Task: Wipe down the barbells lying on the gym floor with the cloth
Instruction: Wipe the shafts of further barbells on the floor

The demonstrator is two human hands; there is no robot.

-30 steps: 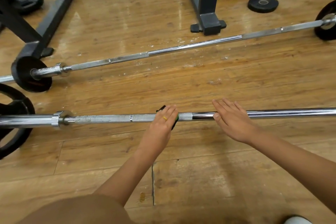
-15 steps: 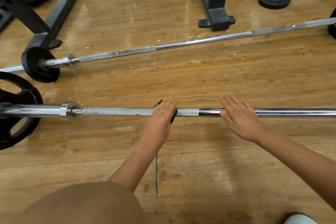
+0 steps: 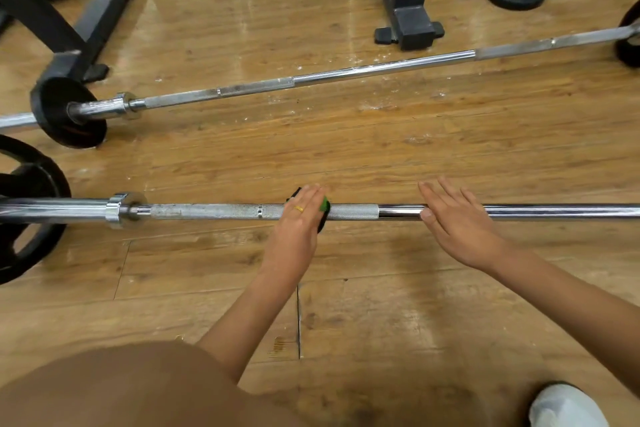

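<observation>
The near barbell (image 3: 207,211) lies across the wooden floor (image 3: 346,156), with a bare strip of boards between it and the far barbell (image 3: 381,68). Leftward its dull knurled shaft runs free up to the collar (image 3: 121,210) and a black plate (image 3: 31,184). Rightward, smooth bright chrome runs out of frame. The left grip (image 3: 299,218) lies flat-fingered, pressing a green-and-black cloth (image 3: 324,205) onto the knurling, its thumb hidden. The right grip (image 3: 457,225) rests spread and straight-fingered on the chrome, holding nothing.

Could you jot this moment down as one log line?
left hand: presses cloth on near barbell | right hand: flat on near barbell | far barbell: untouched
</observation>
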